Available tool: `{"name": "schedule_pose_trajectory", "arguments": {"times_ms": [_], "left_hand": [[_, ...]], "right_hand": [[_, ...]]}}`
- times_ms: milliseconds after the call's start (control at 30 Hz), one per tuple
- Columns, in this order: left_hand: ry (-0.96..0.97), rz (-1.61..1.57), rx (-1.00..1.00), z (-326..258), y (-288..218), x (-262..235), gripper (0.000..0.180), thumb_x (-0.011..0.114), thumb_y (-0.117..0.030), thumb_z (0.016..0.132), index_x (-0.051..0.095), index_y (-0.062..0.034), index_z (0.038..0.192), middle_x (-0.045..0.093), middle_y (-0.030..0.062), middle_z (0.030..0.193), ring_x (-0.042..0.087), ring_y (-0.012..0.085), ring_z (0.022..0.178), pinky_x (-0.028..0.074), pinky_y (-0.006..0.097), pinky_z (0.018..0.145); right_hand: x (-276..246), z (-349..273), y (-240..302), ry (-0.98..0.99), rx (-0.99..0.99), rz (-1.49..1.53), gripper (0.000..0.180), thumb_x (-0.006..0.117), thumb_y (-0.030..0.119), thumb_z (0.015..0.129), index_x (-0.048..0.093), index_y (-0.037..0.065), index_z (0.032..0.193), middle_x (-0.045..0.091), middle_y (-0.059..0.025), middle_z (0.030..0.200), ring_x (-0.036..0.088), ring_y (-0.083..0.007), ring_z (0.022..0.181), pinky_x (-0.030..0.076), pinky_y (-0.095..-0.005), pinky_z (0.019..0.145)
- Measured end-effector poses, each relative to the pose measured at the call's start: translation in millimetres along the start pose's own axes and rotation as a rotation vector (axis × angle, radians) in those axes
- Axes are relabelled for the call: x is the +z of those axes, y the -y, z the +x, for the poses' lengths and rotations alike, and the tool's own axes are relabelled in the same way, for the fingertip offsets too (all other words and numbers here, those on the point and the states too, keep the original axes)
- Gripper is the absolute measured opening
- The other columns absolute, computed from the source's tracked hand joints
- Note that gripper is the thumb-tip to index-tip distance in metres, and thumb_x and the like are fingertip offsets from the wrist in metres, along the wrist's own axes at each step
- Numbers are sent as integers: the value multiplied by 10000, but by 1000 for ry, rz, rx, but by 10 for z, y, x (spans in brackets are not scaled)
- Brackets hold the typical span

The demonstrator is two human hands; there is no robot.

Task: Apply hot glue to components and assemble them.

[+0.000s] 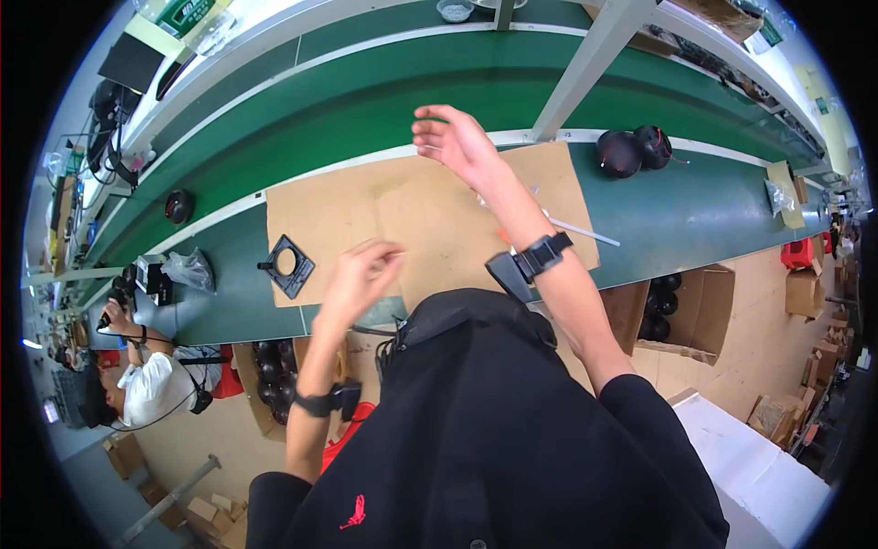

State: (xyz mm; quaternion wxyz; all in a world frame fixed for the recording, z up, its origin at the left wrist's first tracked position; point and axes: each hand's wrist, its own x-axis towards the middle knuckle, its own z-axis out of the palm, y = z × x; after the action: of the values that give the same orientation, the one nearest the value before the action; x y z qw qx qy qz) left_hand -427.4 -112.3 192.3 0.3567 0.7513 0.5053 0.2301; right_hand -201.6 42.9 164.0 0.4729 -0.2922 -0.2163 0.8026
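Observation:
My right hand is raised over the far edge of the cardboard sheet, its fingers apart and nothing plainly held. Nearer to me, my left hand hovers above the sheet's front part with curled fingers. Its thumb and index finger come together, and whatever may be between them is too small to make out. To its left, a black square frame with a round hole lies on the sheet's left edge. A thin white rod lies beyond my right forearm, across the sheet's right edge. Small bits near it are partly hidden by that forearm.
Two black round casings sit at the right on the green bench; another black casing is at the left. A clear plastic bag lies near a co-worker. Open boxes of black balls stand below the bench.

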Motion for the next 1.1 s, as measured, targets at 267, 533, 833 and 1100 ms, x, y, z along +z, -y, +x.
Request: {"name": "schedule_pose_trajectory", "arguments": {"times_ms": [267, 533, 833, 1100], "left_hand": [[256, -366, -96, 365, -948, 563, 494, 753, -197, 851, 455, -52, 1218, 699, 168, 926, 693, 221, 878, 532, 316, 698], [331, -727, -94, 464, -505, 833, 533, 781, -195, 850, 388, -82, 1193, 674, 171, 1054, 667, 218, 986, 527, 321, 787], [57, -38, 204, 517, -592, 406, 290, 800, -203, 787, 637, -23, 945, 648, 89, 1024, 634, 241, 946, 514, 362, 823], [478, -232, 681, 1080, -778, 336, 321, 742, -229, 842, 697, -57, 1109, 638, 111, 1037, 598, 292, 1029, 485, 382, 893]], "right_hand": [[196, 132, -210, -122, -56, -95, 209, 545, 214, 936, 603, 28, 1012, 650, -71, 836, 620, -162, 711, 516, -303, 646], [59, 246, -173, -190, -67, 219, 176, 542, 187, 914, 581, 34, 993, 607, -68, 775, 570, -169, 660, 490, -311, 602], [89, 211, -223, -198, -27, -518, 194, 585, 201, 888, 627, 23, 953, 651, -75, 735, 627, -144, 648, 514, -290, 606], [353, 112, -815, 57, -198, -1745, 178, 602, 127, 775, 705, 13, 864, 693, -223, 818, 677, -389, 769, 534, -481, 710]]}}
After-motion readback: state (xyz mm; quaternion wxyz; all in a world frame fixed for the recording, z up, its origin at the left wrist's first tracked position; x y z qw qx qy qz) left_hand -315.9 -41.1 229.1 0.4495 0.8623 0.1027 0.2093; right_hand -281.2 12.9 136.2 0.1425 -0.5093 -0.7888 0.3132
